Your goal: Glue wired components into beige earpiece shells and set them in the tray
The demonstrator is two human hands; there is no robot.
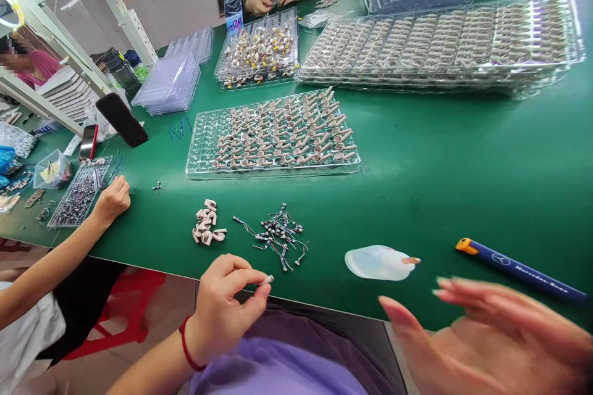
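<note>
Piece [269,279] sits pinched in the left hand [227,305] — a holding step, I think; the right hand [491,339] is spread, holding nothing. Next move needs gentle aim.

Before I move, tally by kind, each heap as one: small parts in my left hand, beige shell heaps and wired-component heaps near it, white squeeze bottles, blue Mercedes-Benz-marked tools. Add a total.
Small part in left hand: 1
Beige shell heap: 1
Wired-component heap: 1
White squeeze bottle: 1
Blue Mercedes-Benz-marked tool: 1
Total: 5
</note>
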